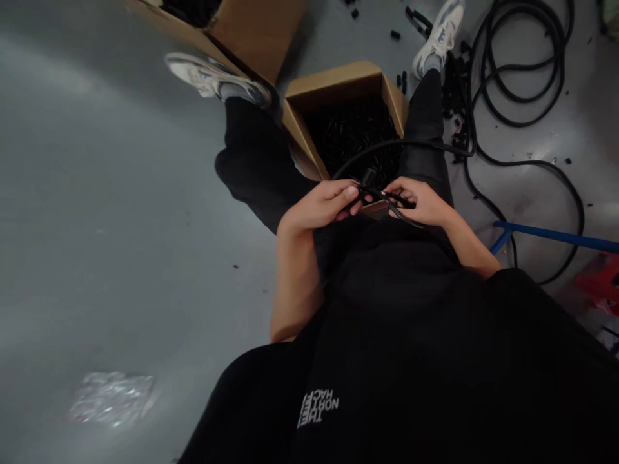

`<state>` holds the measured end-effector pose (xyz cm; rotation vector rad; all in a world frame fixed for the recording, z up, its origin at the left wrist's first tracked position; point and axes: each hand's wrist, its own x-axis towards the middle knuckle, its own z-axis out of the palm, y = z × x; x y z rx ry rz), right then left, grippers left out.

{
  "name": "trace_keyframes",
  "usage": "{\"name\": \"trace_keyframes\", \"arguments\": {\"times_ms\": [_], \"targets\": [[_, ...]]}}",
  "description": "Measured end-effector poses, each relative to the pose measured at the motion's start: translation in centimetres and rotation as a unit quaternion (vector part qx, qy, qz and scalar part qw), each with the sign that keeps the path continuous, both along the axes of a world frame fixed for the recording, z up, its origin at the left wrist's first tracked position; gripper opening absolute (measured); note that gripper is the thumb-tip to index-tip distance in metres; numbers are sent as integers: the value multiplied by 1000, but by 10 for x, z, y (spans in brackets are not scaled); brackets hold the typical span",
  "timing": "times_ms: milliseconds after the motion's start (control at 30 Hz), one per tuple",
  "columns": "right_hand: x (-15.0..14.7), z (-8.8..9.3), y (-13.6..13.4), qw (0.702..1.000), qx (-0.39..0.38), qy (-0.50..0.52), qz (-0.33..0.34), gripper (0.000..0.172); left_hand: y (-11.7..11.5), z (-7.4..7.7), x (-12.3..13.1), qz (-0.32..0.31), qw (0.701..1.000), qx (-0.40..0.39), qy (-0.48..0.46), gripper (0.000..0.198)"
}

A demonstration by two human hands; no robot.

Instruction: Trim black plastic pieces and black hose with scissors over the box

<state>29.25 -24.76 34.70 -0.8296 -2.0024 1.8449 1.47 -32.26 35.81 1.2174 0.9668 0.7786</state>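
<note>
My left hand [333, 201] is closed around a black hose [372, 148] close to its end, thumb on top. The hose arcs from these fingers over my right leg to the floor. My right hand [418, 203] grips the black handles of what look like scissors [385, 194], their front part reaching to my left fingertips. Whether the blades touch the hose is hidden. A small ribbed black piece [370, 176] shows just beyond my left fingers. Below the hands, between my legs, stands an open cardboard box [333, 78] holding many short black pieces.
A second cardboard box [261, 38] stands at the upper left. Coiled black hose [527, 122] lies on the floor at right, with loose black pieces [395, 35] scattered about. A blue bar [556, 233] juts in from the right. A clear plastic bag [113, 398] lies at lower left.
</note>
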Motion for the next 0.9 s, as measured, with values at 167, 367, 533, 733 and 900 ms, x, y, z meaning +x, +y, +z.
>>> {"name": "trace_keyframes", "arguments": {"times_ms": [167, 367, 533, 733, 900], "targets": [[-4, -1, 0, 1000, -7, 0, 19, 45, 3, -20, 2, -41, 987, -94, -120, 69], [-3, -7, -2, 999, -20, -24, 2, 42, 9, -31, 1, -34, 988, -111, -106, 70], [-7, -15, 4, 997, 61, -41, -22, 41, 13, -34, 6, -18, 997, -72, -12, 76], [-2, -35, 6, 992, 80, -85, -47, 39, 9, -55, -7, 169, 967, 54, 184, 58], [2, -43, 5, 992, 69, -95, -55, 44, 10, -71, -4, 331, 934, 87, 102, 52]]}}
